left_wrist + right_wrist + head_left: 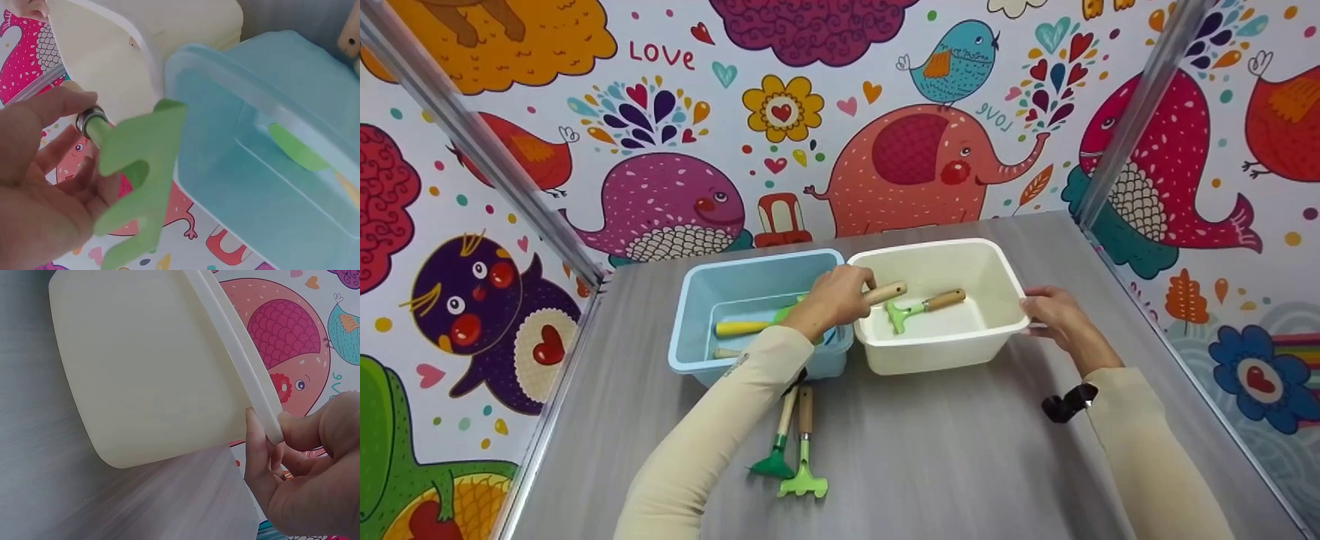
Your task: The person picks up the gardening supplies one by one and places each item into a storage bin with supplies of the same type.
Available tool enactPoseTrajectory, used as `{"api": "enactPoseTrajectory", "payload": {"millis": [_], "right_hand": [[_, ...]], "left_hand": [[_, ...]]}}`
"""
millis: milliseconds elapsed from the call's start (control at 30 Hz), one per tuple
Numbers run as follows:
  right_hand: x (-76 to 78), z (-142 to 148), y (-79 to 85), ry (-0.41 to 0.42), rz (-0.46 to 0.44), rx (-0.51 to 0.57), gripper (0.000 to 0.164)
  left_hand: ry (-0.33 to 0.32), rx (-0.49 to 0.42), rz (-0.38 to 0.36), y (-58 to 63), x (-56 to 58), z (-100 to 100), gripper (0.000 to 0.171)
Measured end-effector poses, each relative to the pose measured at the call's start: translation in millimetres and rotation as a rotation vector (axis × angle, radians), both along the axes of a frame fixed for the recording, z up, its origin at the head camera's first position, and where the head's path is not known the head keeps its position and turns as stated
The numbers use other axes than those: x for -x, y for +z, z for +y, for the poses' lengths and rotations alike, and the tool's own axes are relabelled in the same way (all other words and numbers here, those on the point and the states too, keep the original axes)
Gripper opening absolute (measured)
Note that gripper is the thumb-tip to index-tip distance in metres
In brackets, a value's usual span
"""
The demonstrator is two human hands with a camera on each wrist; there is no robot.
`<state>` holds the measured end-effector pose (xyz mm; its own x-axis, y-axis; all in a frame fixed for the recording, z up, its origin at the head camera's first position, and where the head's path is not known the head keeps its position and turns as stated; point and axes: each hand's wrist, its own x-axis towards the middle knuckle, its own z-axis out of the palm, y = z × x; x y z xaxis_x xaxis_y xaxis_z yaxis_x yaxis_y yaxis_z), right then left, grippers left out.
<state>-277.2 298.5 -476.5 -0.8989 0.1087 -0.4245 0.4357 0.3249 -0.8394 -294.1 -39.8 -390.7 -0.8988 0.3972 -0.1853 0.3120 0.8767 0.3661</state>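
My left hand is over the right rim of the light blue bin, beside the white bin. It pinches a small garden rake by its wooden handle. The left wrist view shows the rake's light green pronged head near the two adjoining rims. At the white bin's right end, my right hand grips the rim between thumb and fingers. Inside the white bin lies another light green rake with a wooden handle. Hand and sleeve hide part of the blue bin.
Inside the blue bin are a yellow-handled tool and other green pieces. In front of it, a dark green tool and a light green rake lie on the grey table. Patterned walls stand behind and beside.
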Motion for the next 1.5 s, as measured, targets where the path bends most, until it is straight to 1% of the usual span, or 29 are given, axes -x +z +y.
{"api": "enactPoseTrajectory", "payload": {"millis": [167,233,400,600,800,1033,1167,1333,1500], "right_hand": [[0.2,0,0.5,-0.003,-0.009,0.006,0.056],[0.5,0,0.9,-0.004,-0.013,0.008,0.056],[-0.3,0,1.0,0.007,-0.006,0.018,0.056],[-2.1,3,-0.3,0.02,0.028,0.031,0.056],[-1.9,3,0.2,0.02,0.016,0.022,0.056],[-1.9,2,-0.1,0.01,0.007,0.026,0.055],[-1.6,2,0.4,0.012,-0.007,0.022,0.056],[-0.7,2,1.3,0.014,-0.022,0.018,0.056],[-1.0,2,1.6,0.005,-0.007,0.036,0.056]], "left_hand": [[-0.063,0.084,0.065,-1.3,3.1,11,0.032],[-0.078,0.113,0.089,-2.6,4.4,14,0.032],[-0.069,0.147,0.133,-7.9,9.5,20,0.031],[-0.058,0.188,0.234,-16.4,15.4,28,0.024],[-0.061,0.231,0.327,-22.3,16.0,41,0.021],[-0.082,0.231,0.461,-32.1,11.6,62,0.02],[-0.091,0.238,0.506,-37.4,9.2,70,0.019],[-0.093,0.23,0.555,-41.4,9.0,77,0.018],[-0.104,0.237,0.612,-45.3,9.9,80,0.019]]}}
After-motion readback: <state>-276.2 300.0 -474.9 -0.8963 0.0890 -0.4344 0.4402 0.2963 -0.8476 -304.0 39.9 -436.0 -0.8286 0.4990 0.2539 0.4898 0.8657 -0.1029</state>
